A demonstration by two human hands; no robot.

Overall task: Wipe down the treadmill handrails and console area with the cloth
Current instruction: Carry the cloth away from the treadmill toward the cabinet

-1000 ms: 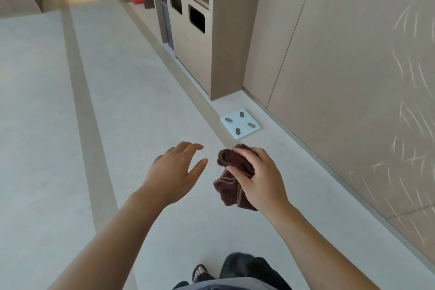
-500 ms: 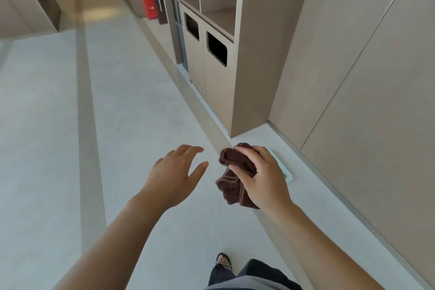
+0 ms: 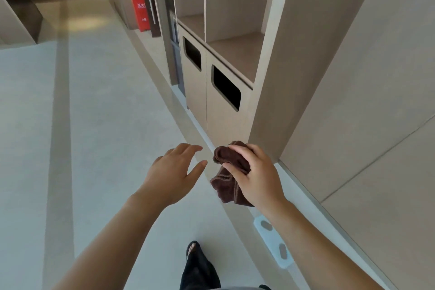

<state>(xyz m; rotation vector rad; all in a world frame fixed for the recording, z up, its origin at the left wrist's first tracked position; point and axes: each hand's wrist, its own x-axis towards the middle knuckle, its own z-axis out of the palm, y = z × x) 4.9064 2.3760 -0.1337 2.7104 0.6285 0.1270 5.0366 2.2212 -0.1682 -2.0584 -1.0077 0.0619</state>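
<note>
Out in front of the person, above a pale floor (image 3: 98, 125), both bare arms reach forward. On the right, the right hand (image 3: 255, 178) is closed around a bunched dark brown cloth (image 3: 229, 175): the fingers curl over the top of the wad and the thumb presses into its near side, while a loose fold with a stitched hem hangs below the palm. Just beside it, but not touching it, the left hand (image 3: 173, 175) is held palm down with fingers spread and slightly bent, gripping nothing; a narrow gap of floor shows between its thumb tip and the cloth. Two darker beige bands run along the floor, one wide stripe at the left and one curving along the foot of the wall units. Beyond the hands stands a wooden cabinet (image 3: 235, 59) with open shelf bays above and two doors below, each door cut with a dark rounded slot. Farther along the wall a red box (image 3: 139, 12) with white lettering sits on the floor. Under the right forearm, near the plain panelled wall (image 3: 364, 101), a light blue bathroom scale (image 3: 273, 245) with grey oval pads lies flat, partly hidden by the arm. At the lower edge, a foot in a dark sandal (image 3: 191, 249) shows below a black trouser leg.
</note>
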